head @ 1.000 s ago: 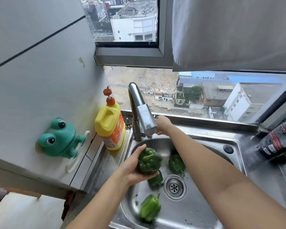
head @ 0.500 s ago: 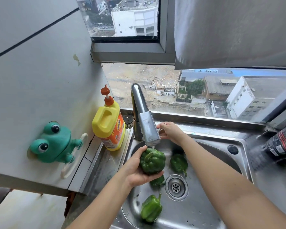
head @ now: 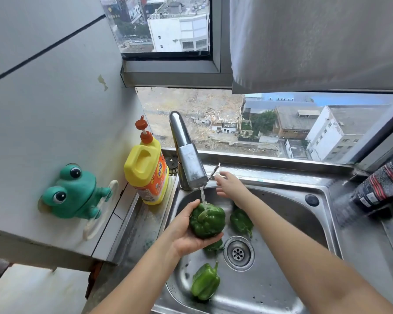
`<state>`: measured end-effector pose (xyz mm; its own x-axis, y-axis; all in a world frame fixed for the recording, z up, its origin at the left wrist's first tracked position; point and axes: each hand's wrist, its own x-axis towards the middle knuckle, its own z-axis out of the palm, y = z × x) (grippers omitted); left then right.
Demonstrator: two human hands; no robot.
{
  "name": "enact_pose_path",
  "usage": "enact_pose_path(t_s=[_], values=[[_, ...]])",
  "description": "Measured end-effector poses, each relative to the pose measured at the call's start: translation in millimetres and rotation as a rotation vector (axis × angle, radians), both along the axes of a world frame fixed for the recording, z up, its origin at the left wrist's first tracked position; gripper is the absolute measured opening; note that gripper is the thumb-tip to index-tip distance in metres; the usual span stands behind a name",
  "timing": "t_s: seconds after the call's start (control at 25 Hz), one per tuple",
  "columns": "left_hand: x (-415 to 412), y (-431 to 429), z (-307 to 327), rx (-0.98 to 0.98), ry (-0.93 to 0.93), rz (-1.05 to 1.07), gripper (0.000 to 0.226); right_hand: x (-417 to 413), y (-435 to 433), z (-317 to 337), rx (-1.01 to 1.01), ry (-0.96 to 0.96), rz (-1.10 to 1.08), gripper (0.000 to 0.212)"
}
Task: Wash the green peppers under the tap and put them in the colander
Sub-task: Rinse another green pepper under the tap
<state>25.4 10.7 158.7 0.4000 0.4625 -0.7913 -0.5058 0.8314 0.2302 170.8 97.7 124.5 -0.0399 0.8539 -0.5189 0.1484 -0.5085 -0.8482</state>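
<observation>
My left hand (head: 186, 232) holds a green pepper (head: 208, 219) under the steel tap (head: 188, 164), and a stream of water falls on the pepper. My right hand (head: 228, 184) hovers with relaxed fingers just right of the spout, below the raised tap lever (head: 214, 170). Three more green peppers lie in the sink (head: 293, 200): one at the front (head: 205, 283), one right of the held pepper (head: 241, 220), one partly hidden under my left hand (head: 213, 247). No colander is in view.
A yellow detergent bottle (head: 146, 175) stands on the counter left of the tap. A green frog holder (head: 74, 196) hangs on the left wall. The drain (head: 238, 253) sits mid-sink. A dark packet (head: 381, 189) lies at the right edge.
The tap lever has been lifted and water now runs onto the held pepper. My right hand has let go of the lever and drawn back a little.
</observation>
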Motion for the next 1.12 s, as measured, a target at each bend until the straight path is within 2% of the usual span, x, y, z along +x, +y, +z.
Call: enact_pose_path(t_s=[0.08, 0.16, 0.28, 0.32, 0.4, 0.48, 0.52, 0.56, 0.64, 0.72, 0.84, 0.96, 1.12], values=[[3.1, 2.1, -2.3, 0.003, 0.008, 0.091, 0.042, -4.3, -42.3, 4.6, 0.128, 0.012, 0.009, 0.043], [9.3, 4.3, -4.6, -0.027, -0.019, 0.156, 0.041, -14.3, -84.2, 10.1, 0.317, 0.043, 0.089, 0.033], [23.5, 0.5, -4.9, -0.010, 0.014, 0.209, 0.040, -30.4, -111.0, 17.1, 0.531, -0.149, 0.016, 0.027], [28.0, -1.9, -5.1, 0.043, 0.025, 0.241, 0.039, -33.3, -108.5, 21.1, 0.532, -0.235, -0.012, 0.023], [32.8, -6.8, -5.9, 0.183, 0.108, 0.277, 0.038, -35.3, -95.7, 35.0, 0.387, -0.294, -0.007, 0.018], [31.0, -7.0, -0.4, 0.313, 0.277, 0.270, 0.037, -36.7, -81.5, 47.1, 0.192, -0.201, 0.033, 0.024], [28.7, -4.6, 4.9, 0.350, 0.324, 0.266, 0.036, -39.4, -76.9, 50.7, 0.186, -0.178, 0.045, 0.026], [24.7, -0.8, 10.2, 0.365, 0.330, 0.261, 0.034, -44.2, -76.0, 53.6, 0.258, -0.196, 0.048, 0.027], [15.3, 11.0, 25.6, 0.347, 0.311, 0.217, 0.030, -54.9, -82.4, 54.5, 0.524, -0.249, -0.001, 0.025], [6.8, 19.5, 41.3, 0.309, 0.324, 0.077, 0.027, -54.5, -90.2, 47.2, 0.783, -0.261, -0.032, 0.018], [-0.6, 21.4, 55.1, 0.312, 0.306, -0.114, 0.027, -37.3, -94.9, 37.5, 0.970, -0.310, 0.098, 0.026], [1.4, 16.0, 54.6, 0.343, 0.280, -0.121, 0.031, -25.3, -93.7, 42.3, 0.903, -0.274, 0.186, 0.021], [23.7, 3.2, 31.0, 0.672, 0.474, -0.041, 0.035, -19.1, -80.3, 57.5, 0.486, 0.053, -0.159, 0.012]])
